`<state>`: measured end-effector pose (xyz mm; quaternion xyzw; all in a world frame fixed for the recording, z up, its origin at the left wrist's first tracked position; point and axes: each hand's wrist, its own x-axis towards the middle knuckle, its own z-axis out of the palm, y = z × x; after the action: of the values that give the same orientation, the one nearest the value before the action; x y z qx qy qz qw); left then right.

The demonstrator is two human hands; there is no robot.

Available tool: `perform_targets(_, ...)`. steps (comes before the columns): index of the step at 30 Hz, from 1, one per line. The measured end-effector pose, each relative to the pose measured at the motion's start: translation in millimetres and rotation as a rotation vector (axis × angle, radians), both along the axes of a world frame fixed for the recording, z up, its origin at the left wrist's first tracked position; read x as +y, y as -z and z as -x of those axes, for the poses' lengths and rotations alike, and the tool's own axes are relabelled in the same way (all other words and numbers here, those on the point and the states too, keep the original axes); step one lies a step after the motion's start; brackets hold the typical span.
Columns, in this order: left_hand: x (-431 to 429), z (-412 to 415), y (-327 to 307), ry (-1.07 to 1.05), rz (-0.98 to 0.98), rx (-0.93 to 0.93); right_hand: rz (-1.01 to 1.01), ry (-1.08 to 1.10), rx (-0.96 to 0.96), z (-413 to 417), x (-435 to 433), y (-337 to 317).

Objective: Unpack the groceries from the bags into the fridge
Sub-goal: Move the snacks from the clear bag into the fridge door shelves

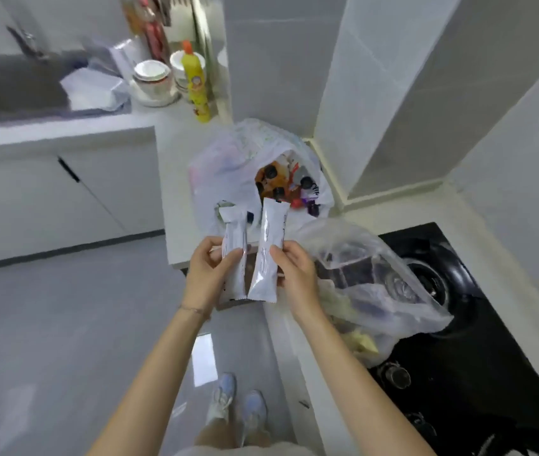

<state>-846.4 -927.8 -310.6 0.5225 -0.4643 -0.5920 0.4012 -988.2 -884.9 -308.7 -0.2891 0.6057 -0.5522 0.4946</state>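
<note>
I have both hands up in front of me over the worktop [174,179] edge, each with one white packet. The left hand [210,271] grips the left packet [234,248] around its lower half, fingers [230,257] curled across the front and thumb on the near side. The right hand [296,274] holds the right packet [269,245] the same way, thumb pressed over the front and the other fingers wrapped behind. The two packets stand nearly upright, side by side, their lower ends almost touching and their tops leaning slightly apart (any print on them is too blurred for me to read).

Just beyond the packets the white bag [228,172] sits on the worktop in the corner by the wall, its mouth open towards me, with a jumble of orange, black and purple groceries [282,184] inside. To my right the clear bag [376,274] lies slumped, partly on the worktop and partly over the black hob [478,340]; I can make out dark and pale yellow items through it but not what they are.

Further back on the left are a yellow bottle [197,83], stacked bowls [153,77] and the sink [14,83]. Below me, my shoes [238,406] stand on the grey floor [47,324].
</note>
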Motion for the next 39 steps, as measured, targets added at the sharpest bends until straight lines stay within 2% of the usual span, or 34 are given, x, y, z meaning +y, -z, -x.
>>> perform_targets(5, 32.1, -89.0, -27.4, -0.387, 0.051, 0.090, 0.088, -0.272, -0.034, -73.6, -17.1, -22.6)
perform_targets(13, 134.2, -209.9, -65.2, -0.790, 0.175, 0.084, 0.162, -0.773, -0.056, -224.0, 16.0, -55.9)
perform_targets(24, 314.5, -336.9, -74.0, -1.180, 0.262, 0.059, 0.241, -1.189, -0.023, -386.1, 162.0, -77.1)
perform_targets(39, 590.5, -456.8, -95.1, -1.578, 0.388, 0.023, 0.361, -1.563, -0.121, -543.1, 404.7, -106.6)
